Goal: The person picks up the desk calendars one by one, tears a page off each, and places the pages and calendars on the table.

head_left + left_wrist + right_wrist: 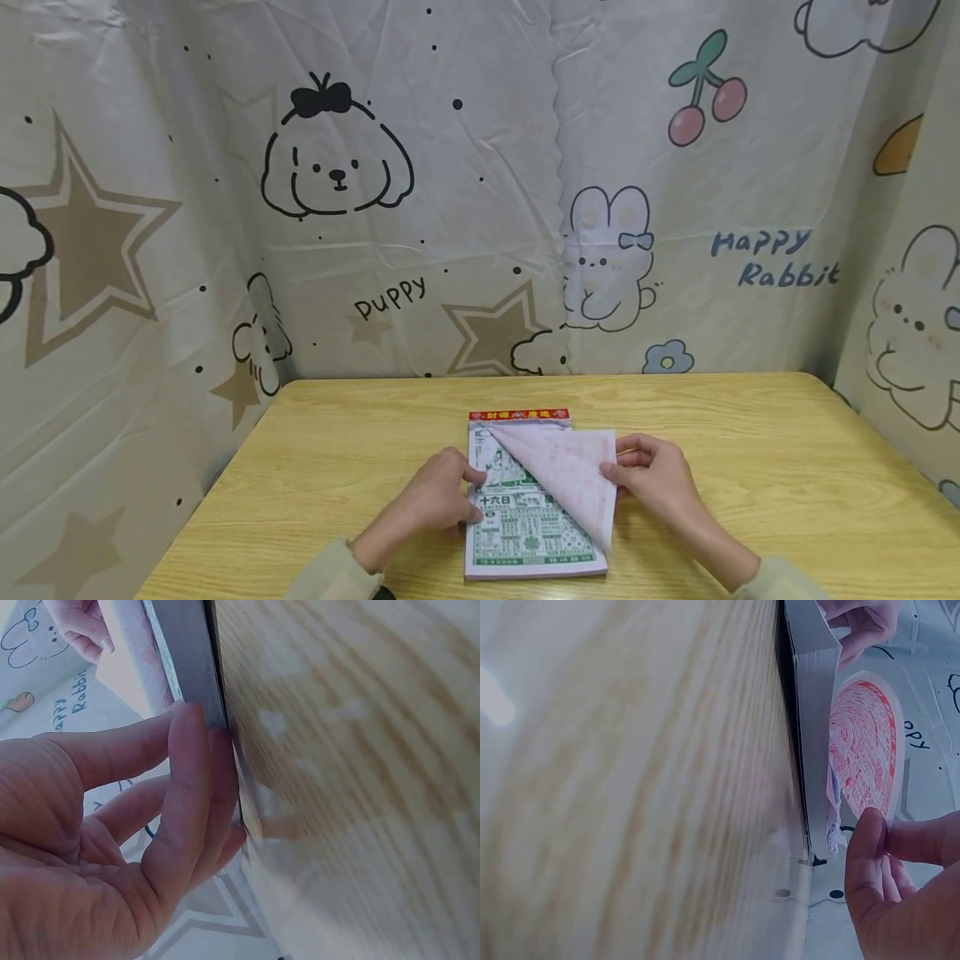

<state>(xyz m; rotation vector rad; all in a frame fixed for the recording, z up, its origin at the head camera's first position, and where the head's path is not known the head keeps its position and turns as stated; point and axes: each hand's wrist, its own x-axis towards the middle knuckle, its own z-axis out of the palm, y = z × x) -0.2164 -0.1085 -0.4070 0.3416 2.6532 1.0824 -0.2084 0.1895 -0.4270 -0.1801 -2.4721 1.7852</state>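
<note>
While the calendar pad [525, 546] is lying flat on the near middle of the wooden table [337, 433], we are observing one hand at each side of it. The left hand [431, 496] is gripping the pad's left edge, with its fingers curling against it. The right hand [663, 479] is pinching the right margin of a raised sheet [566, 479] between thumb and fingers. This sheet is folding back diagonally, overhanging the pad's right edge and showing a pale pink side. To its left, we are reading green print on the page beneath. A red header strip [519, 415] with yellow characters is running along the pad's far end. Beyond the table's far edge, a curtain [480, 208] is hanging, displaying puppy and rabbit drawings.
</note>
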